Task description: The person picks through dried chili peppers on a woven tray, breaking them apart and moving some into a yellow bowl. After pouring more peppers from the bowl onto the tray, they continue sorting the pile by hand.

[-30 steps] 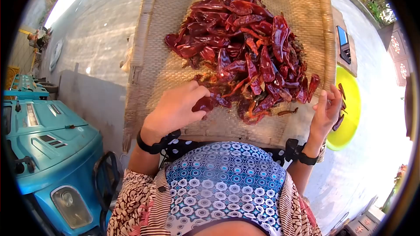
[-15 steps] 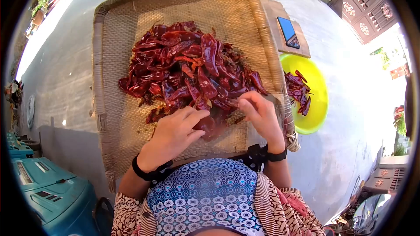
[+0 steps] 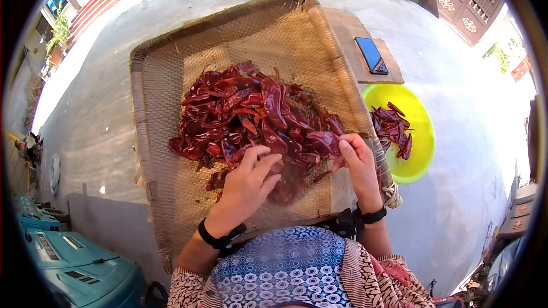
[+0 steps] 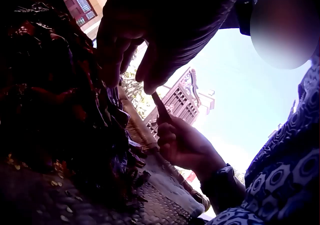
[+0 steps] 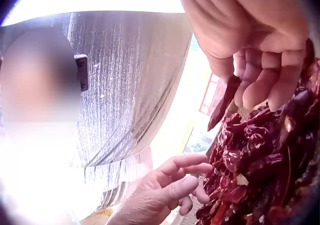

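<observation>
A heap of dried red chili peppers (image 3: 228,105) lies on a woven tray (image 3: 171,74). At the heap's near right side, my right hand (image 3: 359,159) pinches one dried chili pepper (image 3: 324,141) by its end, between thumb and fingers. In the right wrist view that chili pepper (image 5: 224,102) points away from the fingertips. My left hand (image 3: 248,185) hovers at the heap's near edge, fingers loosely bent. The right wrist view shows this left hand (image 5: 165,187) with spread fingers and nothing between them. The left wrist view is dark over the heap.
Right of the tray stands a yellow-green basin (image 3: 422,131) holding several chili peppers (image 3: 394,128). Behind it, a phone (image 3: 372,56) lies on a flat board (image 3: 342,31). Pale seeds (image 3: 206,179) are scattered on the tray. A teal vehicle (image 3: 85,262) stands at the lower left.
The right hand moved from beside the basin to the heap and now holds a chili pepper up at its right side. The left hand stayed by the near edge. The head view turned.
</observation>
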### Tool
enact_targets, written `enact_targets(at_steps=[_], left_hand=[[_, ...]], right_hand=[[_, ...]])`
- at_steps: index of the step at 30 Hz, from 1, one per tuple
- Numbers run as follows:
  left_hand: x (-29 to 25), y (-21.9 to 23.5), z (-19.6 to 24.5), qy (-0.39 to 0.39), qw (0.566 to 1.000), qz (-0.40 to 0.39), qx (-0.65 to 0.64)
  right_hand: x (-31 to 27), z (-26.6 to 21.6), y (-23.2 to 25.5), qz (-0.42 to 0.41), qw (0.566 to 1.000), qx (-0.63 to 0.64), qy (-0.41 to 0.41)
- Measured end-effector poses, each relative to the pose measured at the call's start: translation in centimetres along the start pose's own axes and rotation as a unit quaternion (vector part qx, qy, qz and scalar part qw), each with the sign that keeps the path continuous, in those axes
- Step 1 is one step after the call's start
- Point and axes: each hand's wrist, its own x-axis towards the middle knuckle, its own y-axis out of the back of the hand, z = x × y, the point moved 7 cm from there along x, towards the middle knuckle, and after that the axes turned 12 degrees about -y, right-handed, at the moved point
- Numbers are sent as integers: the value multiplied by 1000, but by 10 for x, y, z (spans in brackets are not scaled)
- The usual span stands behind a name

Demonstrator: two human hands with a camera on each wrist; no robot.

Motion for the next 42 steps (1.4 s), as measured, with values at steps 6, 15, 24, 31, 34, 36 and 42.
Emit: enact_targets(at_steps=[6, 15, 24, 31, 34, 36, 42], left_hand=[[23, 6, -5, -37, 996, 21, 75], [67, 6, -25, 16, 971, 67, 230], [30, 17, -20, 53, 993, 102, 25], [23, -11, -20, 63, 995, 15, 76], [18, -18, -23, 56, 996, -17, 64], [16, -16, -22, 39, 998, -11, 48], [0, -9, -35, 113, 973, 85, -185]], right_hand=[[6, 5, 77, 144, 939, 308, 48], [-1, 4, 6, 34, 991, 131, 26], [0, 16, -47, -82, 996, -45, 5], [4, 21, -68, -62, 987, -150, 12], [0, 13, -64, -46, 954, -278, 104], [-1, 18, -62, -38, 966, -246, 68], [-13, 0, -72, -45, 939, -306, 148]])
